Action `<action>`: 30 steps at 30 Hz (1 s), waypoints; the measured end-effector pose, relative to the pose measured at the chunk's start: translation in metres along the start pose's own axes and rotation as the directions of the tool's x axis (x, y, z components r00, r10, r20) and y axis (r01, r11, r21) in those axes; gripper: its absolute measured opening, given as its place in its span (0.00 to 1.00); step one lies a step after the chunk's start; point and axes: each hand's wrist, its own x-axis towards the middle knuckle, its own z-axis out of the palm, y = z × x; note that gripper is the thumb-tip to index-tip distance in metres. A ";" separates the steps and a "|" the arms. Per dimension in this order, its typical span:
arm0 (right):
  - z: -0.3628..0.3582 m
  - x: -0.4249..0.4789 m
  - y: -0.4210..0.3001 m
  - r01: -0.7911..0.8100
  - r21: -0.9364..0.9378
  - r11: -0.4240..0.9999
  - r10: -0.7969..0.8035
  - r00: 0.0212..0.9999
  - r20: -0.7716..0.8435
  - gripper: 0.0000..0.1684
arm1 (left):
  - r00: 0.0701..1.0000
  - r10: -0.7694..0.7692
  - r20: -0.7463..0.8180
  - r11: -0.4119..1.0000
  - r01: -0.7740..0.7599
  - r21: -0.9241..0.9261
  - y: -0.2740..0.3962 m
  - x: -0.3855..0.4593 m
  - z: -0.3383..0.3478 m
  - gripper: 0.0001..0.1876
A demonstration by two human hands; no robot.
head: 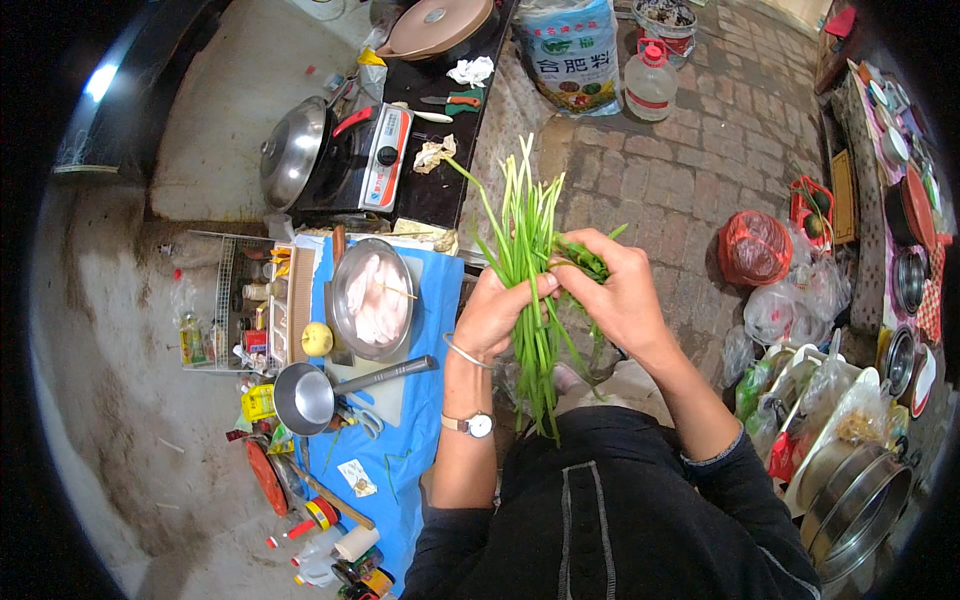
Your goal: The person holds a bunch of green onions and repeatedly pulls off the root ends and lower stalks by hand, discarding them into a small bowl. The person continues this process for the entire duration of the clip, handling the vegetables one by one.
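My left hand (491, 311) grips a bunch of long green chives or thin scallions (534, 360), held upright with pale stem ends at the top and green tips hanging. Close beside it, my right hand (619, 292) pinches a smaller bunch of leafy green herbs (581, 259), some stalks trailing below. The fingers of both hands nearly meet. To the left stands a steel bowl (336, 322) of pale raw meat (375, 304), on a white cutting board (386, 397). A cleaver, partly hidden by the bowl, lies under its left side.
A blue-covered table (427, 442) also bears a small saucepan (304, 397), scissors (367, 421) and a yellow-green fruit (317, 339). Beyond are a lidded wok (296, 157) on a stove (386, 157) and a knife (450, 100). Bags (755, 246) and a water jug (651, 82) stand on the brick floor.
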 end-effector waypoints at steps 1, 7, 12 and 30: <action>0.002 0.001 0.004 0.009 -0.071 0.997 -0.010 1.000 -0.015 0.11 | 0.999 0.032 0.007 0.999 -0.032 -0.021 0.001 -0.001 0.003 0.22; -0.004 0.001 0.002 -0.004 -0.196 0.980 0.022 0.996 0.087 0.09 | 0.993 0.105 0.056 0.992 -0.101 -0.073 0.002 -0.003 0.008 0.28; -0.011 -0.001 0.003 -0.130 0.158 0.979 0.104 0.982 0.160 0.05 | 0.986 0.047 0.159 0.987 -0.022 -0.156 -0.001 -0.003 -0.001 0.26; -0.036 -0.006 0.000 -0.486 0.520 0.702 0.423 0.873 0.244 0.05 | 0.999 -0.035 -0.036 0.974 0.026 -0.225 0.000 -0.005 -0.004 0.10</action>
